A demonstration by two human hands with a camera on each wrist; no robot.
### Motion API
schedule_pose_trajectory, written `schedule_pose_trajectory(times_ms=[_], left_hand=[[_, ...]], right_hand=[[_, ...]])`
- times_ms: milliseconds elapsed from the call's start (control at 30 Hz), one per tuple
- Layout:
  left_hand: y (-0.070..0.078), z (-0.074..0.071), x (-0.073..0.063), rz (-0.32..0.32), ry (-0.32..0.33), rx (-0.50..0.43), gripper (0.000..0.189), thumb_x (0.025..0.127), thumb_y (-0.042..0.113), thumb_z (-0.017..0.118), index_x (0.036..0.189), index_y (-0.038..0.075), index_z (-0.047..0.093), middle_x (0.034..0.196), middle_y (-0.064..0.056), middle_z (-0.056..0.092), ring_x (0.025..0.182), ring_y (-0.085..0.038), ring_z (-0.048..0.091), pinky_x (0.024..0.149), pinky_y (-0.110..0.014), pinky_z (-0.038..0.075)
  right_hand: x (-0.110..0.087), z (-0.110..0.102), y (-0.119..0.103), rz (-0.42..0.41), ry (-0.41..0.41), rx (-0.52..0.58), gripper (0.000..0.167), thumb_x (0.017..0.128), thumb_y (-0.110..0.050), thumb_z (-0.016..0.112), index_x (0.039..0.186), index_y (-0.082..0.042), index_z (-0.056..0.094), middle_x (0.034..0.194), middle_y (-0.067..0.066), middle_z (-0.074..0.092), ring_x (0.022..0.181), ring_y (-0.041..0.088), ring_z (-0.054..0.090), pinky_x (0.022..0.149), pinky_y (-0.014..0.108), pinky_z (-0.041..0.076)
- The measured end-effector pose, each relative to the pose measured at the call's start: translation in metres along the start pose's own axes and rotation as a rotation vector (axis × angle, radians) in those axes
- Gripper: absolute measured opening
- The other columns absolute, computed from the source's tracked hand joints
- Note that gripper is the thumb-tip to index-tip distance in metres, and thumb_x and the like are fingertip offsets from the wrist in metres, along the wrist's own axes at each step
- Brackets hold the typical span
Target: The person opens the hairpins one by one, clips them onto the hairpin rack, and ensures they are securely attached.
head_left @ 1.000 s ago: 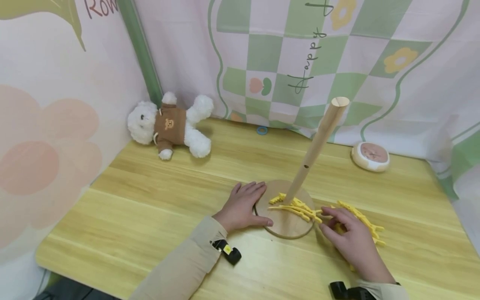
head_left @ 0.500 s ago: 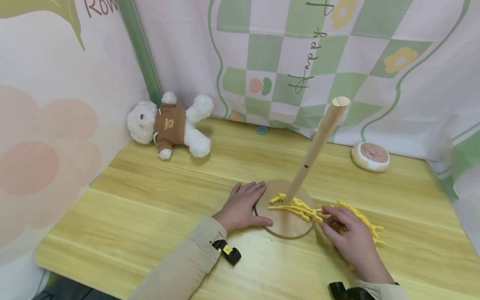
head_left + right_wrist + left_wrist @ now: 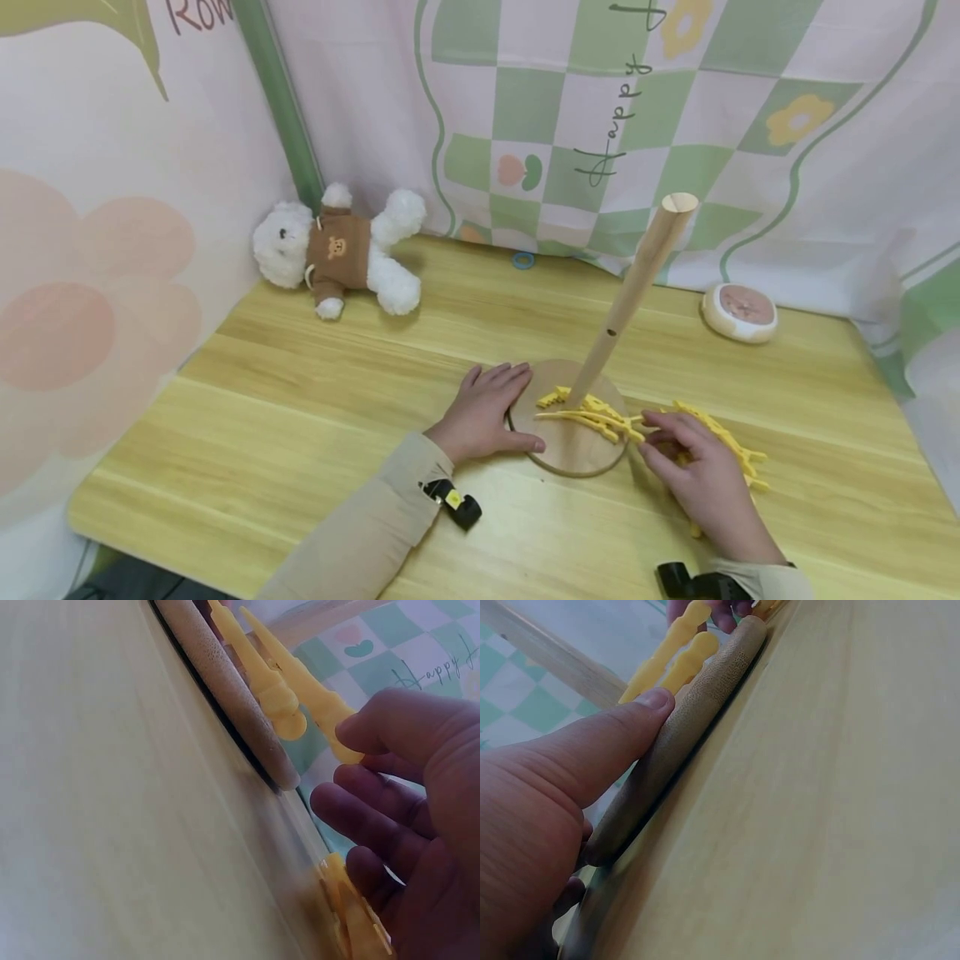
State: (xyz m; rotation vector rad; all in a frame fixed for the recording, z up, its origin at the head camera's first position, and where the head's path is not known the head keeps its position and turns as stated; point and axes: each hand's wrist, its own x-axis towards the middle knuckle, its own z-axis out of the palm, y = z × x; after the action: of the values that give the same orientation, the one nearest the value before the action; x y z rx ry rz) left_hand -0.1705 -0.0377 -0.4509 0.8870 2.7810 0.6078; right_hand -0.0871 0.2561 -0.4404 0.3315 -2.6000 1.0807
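Note:
My left hand (image 3: 483, 417) lies on the left edge of a round wooden base (image 3: 581, 461), fingers spread and thumb on the rim. From the base rises a wooden pole (image 3: 633, 287) with a small dark hole in its side. In the right wrist view, the thumb and forefinger of my right hand (image 3: 705, 479) pinch the end of a curved yellow plastic piece (image 3: 315, 694). The piece reaches over the base in front of the pole. Another yellow piece (image 3: 274, 697) lies on the base beside it. More yellow pieces (image 3: 723, 433) are on the table, partly hidden behind my right hand.
A white plush toy (image 3: 348, 250) in a brown top lies at the back left. Near the patterned curtain (image 3: 528, 104) is a small blue ring (image 3: 523, 261). A round white-and-pink device (image 3: 741, 312) stands at the back right of the wooden table (image 3: 300, 408).

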Motion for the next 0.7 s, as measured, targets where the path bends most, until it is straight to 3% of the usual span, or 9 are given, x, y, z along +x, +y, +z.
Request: schedule_pose_trajectory(times_ms=[267, 700], left_hand=[[-0.0006, 0.0013, 0.0006, 0.005, 0.006, 0.002, 0.107, 0.080, 0.070, 0.069, 0.160, 0.014, 0.026, 0.166, 0.000, 0.022, 0.153, -0.022, 0.017, 0.124, -0.050, 0.003], [-0.0008, 0.0004, -0.0011, 0.008, 0.012, -0.001, 0.106, 0.080, 0.069, 0.069, 0.160, 0.013, 0.027, 0.166, 0.000, 0.022, 0.153, -0.023, 0.018, 0.124, -0.050, 0.004]], right_hand=[[-0.0004, 0.0001, 0.0065, 0.024, 0.000, 0.023, 0.038, 0.084, 0.002, 0.078, 0.121, -0.004, 0.071, 0.104, 0.005, 0.070, 0.086, -0.004, 0.061, 0.071, 0.008, 0.049], [0.0007, -0.0032, 0.0099, -0.002, -0.021, -0.035, 0.038, 0.087, -0.005, 0.077, 0.124, -0.008, 0.071, 0.110, 0.004, 0.070, 0.087, -0.007, 0.059, 0.074, 0.006, 0.047]])
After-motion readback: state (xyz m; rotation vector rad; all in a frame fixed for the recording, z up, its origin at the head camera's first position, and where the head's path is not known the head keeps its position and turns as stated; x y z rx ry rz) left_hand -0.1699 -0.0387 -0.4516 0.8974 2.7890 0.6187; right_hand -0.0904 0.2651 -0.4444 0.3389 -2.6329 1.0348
